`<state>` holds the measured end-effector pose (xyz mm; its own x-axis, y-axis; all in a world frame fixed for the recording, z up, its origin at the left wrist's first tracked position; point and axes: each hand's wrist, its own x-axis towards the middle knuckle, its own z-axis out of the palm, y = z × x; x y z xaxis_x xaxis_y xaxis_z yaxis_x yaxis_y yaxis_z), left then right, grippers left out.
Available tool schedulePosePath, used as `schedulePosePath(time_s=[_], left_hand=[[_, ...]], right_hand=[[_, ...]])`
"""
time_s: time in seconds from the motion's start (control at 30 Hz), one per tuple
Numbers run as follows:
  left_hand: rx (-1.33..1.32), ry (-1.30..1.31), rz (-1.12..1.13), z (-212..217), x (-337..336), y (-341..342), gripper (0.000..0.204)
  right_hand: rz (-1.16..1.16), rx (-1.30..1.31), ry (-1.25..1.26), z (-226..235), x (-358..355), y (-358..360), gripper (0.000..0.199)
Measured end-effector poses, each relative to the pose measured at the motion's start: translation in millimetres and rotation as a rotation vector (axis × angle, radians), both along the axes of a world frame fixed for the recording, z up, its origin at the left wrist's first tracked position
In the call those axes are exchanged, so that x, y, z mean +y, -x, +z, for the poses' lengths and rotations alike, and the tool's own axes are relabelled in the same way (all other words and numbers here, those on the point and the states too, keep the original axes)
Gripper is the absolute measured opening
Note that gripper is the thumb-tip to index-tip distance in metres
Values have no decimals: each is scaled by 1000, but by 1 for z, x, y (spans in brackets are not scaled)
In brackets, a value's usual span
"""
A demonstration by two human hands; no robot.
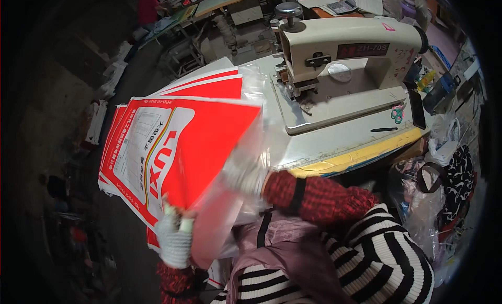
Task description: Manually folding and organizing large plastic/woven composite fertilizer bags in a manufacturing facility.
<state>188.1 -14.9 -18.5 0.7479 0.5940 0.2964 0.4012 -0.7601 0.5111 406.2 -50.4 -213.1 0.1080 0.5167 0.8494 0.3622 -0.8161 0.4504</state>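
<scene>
My left hand [174, 240], in a white knit glove, grips the lower edge of a red and white printed sack [178, 147] held up in front of me. My right hand [242, 174], also gloved, is inside a clear plastic liner bag [251, 131] that runs along the sack's right side. More red and white sacks [209, 84] lie stacked behind it on the table. A cream sewing machine [345, 48] stands on the table to the right, apart from both hands.
Small green-handled scissors [398, 113] and a dark pen [383, 129] lie on the sewing table [334, 142]. Bags and plastic [444, 163] crowd the right side. Another person in red [148, 8] sits at a far table. The dark floor at left holds scattered items.
</scene>
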Motion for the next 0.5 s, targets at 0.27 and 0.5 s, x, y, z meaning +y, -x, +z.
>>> schedulePosePath(time_s=[0.27,0.5], left_hand=[[-185,-411,268,4,24,47,40],[-204,-470,264,1,39,57,40]], right_hand=[[958,1172,-721,89,-79,-90,17],[628,927,-535,137,-82,-118,34]])
